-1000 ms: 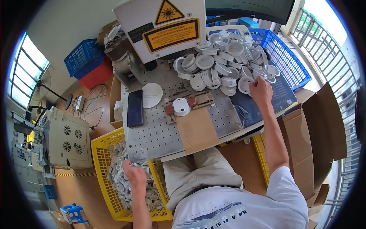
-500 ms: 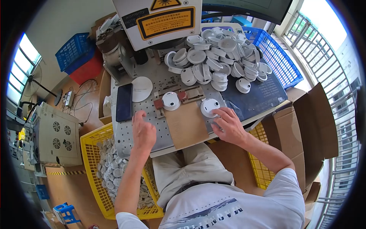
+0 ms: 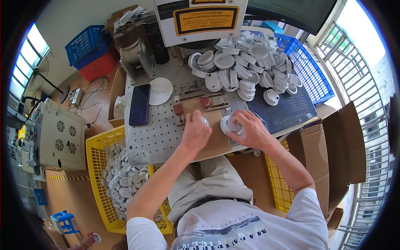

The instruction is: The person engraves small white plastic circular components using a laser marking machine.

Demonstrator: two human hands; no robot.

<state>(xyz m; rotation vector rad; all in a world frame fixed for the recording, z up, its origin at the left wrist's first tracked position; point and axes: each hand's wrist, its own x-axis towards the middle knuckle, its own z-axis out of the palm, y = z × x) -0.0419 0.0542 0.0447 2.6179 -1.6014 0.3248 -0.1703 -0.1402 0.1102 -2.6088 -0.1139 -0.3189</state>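
My left hand (image 3: 196, 133) is closed on a round white plastic cover (image 3: 204, 121), most of which its fingers hide. It is over the brown cardboard sheet (image 3: 216, 143) at the front of the perforated metal table. Just to the right, my right hand (image 3: 253, 130) has its fingers bent over the edge of another round white plastic cover (image 3: 226, 123) with a dark slot. Behind both hands sits the fixture (image 3: 216, 102) with red blocks (image 3: 178, 109), and no cover is between them.
A heap of white covers (image 3: 225, 61) fills the table's back right. A phone (image 3: 139, 105) and white disc (image 3: 161, 91) lie left. A yellow basket (image 3: 96, 183) of small white parts stands below. Cardboard box (image 3: 316, 146) at right. Another person's hand (image 3: 88, 240) shows lower left.
My left hand has moved right and taken the cover out of the fixture toward me. My right hand has closed around the other cover. The view has shifted slightly.
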